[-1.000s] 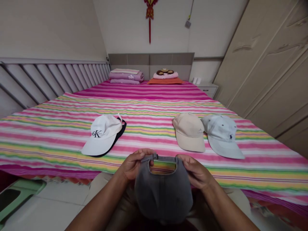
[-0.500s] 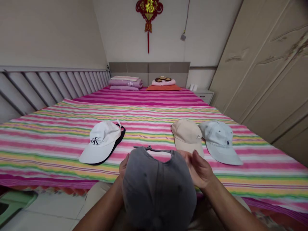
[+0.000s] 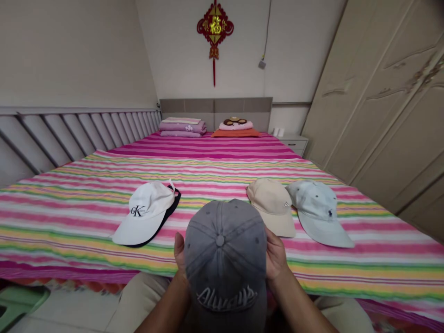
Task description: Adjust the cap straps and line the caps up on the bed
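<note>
1. Bed (image 3: 86, 231), past left hand (image 3: 180, 259) and right hand (image 3: 276, 259).
2. Already down: white cap (image 3: 147, 208) over black cap (image 3: 173, 203), beyond the left; beige cap (image 3: 270, 201) and pale-blue cap (image 3: 317, 206), beyond the right.
3. Grey cap (image 3: 225, 259): held between both hands, not down.

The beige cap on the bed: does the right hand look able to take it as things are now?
Probably yes, if freed first: the beige cap lies just beyond the right hand, and nothing visible blocks the space between. That hand is occupied, holding the grey cap.
</note>
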Motion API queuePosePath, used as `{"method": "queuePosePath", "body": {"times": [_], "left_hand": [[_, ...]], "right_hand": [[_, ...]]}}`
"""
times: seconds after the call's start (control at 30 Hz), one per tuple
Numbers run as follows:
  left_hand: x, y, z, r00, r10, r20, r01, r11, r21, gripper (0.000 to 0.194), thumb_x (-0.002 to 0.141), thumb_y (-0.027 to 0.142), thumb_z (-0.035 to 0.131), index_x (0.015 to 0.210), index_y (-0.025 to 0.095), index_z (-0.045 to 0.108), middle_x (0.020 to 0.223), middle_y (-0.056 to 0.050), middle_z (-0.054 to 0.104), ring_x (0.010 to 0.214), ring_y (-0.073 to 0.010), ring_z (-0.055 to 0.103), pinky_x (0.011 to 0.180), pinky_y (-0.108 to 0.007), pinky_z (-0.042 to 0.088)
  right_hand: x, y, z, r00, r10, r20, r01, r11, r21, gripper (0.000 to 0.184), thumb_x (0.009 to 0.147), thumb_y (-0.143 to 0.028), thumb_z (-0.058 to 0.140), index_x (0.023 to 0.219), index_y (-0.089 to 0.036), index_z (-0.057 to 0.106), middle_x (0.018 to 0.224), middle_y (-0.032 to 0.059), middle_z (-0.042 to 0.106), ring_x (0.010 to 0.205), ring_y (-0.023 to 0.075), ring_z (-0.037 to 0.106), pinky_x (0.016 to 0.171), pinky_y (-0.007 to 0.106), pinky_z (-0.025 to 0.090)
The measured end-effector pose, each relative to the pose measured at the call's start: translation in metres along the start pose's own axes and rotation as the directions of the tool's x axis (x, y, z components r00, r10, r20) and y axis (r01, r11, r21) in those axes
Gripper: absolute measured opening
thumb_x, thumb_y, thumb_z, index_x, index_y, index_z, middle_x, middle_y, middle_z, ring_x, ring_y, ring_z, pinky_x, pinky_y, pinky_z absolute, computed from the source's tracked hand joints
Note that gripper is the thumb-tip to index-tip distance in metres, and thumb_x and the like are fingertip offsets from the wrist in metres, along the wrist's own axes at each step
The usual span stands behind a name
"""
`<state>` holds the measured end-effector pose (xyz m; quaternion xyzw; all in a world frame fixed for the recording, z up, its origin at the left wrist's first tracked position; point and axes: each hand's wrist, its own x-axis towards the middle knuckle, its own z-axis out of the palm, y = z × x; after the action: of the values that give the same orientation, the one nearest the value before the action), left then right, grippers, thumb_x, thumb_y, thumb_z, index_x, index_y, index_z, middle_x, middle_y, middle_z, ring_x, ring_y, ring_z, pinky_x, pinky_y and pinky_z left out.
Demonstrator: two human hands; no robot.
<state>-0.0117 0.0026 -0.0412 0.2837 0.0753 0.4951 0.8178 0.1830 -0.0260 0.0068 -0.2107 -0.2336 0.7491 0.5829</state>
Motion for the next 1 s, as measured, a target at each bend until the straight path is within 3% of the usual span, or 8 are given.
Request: {"method": "queuePosePath", "body": {"times": [0.1,0.17,0.27,0.37,0.47,0.57,0.77,1.0], "left_hand": [[0.004,0.006,0.003,0.989,0.146,0.011,-0.146,0.989,-0.022,0.038,0.066,0.059,0.051,0.086,0.032,0.070,0.087,0.001,0.071,0.115,-0.0246,0.046,0.101,-0.039,0.027],[0.008,0.011,0.007,0.987,0.151,0.047,-0.150,0.988,-0.024,0.039,0.066,0.059,0.051,0.087,0.032,0.070,0.090,0.000,0.071,0.117,-0.0248,0.045,0.102,-0.039,0.025],[0.014,0.014,0.013,0.985,0.117,0.123,-0.113,0.993,-0.044,0.040,0.065,0.058,0.053,0.088,0.029,0.070,0.092,-0.002,0.070,0.117,-0.0270,0.045,0.102,-0.042,0.025],[0.018,0.010,0.015,0.988,-0.031,0.150,0.039,0.998,-0.049,0.038,0.070,0.052,0.052,0.089,0.025,0.070,0.093,-0.004,0.070,0.115,-0.0276,0.047,0.101,-0.043,0.027],[0.020,0.001,0.007,0.964,-0.250,0.092,0.257,0.964,-0.073,0.043,0.078,0.049,0.043,0.094,0.018,0.068,0.096,-0.008,0.069,0.109,-0.0264,0.051,0.099,-0.041,0.030],[0.021,-0.008,-0.009,0.934,-0.356,0.017,0.355,0.925,-0.134,0.046,0.081,0.047,0.039,0.100,0.014,0.065,0.094,-0.010,0.069,0.101,-0.0261,0.057,0.095,-0.041,0.034],[0.026,-0.012,-0.025,0.920,-0.386,-0.062,0.372,0.914,-0.163,0.036,0.081,0.035,0.044,0.103,0.013,0.063,0.088,-0.010,0.070,0.089,-0.0244,0.063,0.090,-0.039,0.040],[0.054,0.008,-0.029,0.924,-0.353,-0.147,0.343,0.935,-0.092,0.033,0.080,0.028,0.047,0.103,0.010,0.062,0.083,-0.009,0.070,0.084,-0.0231,0.064,0.087,-0.037,0.043]], "right_hand": [[0.011,0.006,-0.011,0.999,-0.041,-0.030,0.042,0.998,0.054,0.016,0.069,-0.029,0.060,0.082,-0.021,0.064,0.084,0.0039,0.071,0.099,0.0259,0.059,0.089,0.048,0.042],[0.015,0.010,-0.018,0.999,-0.039,-0.031,0.040,0.998,0.057,0.016,0.069,-0.028,0.060,0.083,-0.020,0.065,0.086,0.0043,0.071,0.098,0.0258,0.059,0.089,0.048,0.042],[0.017,0.012,-0.028,0.999,-0.019,-0.038,0.021,0.998,0.067,0.017,0.070,-0.031,0.060,0.082,-0.020,0.065,0.089,0.0047,0.071,0.097,0.0260,0.060,0.088,0.047,0.042],[0.019,0.012,-0.036,0.999,-0.002,-0.039,0.005,0.997,0.077,0.018,0.070,-0.034,0.061,0.082,-0.021,0.066,0.090,0.0046,0.071,0.096,0.0255,0.061,0.088,0.046,0.043],[0.020,0.011,-0.044,0.999,0.037,-0.008,-0.036,0.999,0.030,0.025,0.070,-0.039,0.059,0.084,-0.019,0.066,0.092,0.0069,0.070,0.095,0.0257,0.061,0.087,0.045,0.043],[0.021,0.012,-0.050,0.998,0.061,-0.002,-0.061,0.998,-0.015,0.030,0.068,-0.042,0.059,0.086,-0.019,0.066,0.090,0.0075,0.070,0.092,0.0262,0.062,0.084,0.045,0.046],[0.026,0.013,-0.052,0.997,0.081,-0.009,-0.081,0.997,-0.018,0.029,0.065,-0.039,0.062,0.085,-0.019,0.067,0.083,0.0067,0.071,0.086,0.0269,0.064,0.079,0.044,0.048],[0.050,0.005,-0.062,0.995,0.103,-0.005,-0.103,0.995,0.000,0.023,0.070,-0.036,0.059,0.084,-0.019,0.066,0.086,0.0057,0.071,0.088,0.0247,0.063,0.083,0.043,0.046]]}}
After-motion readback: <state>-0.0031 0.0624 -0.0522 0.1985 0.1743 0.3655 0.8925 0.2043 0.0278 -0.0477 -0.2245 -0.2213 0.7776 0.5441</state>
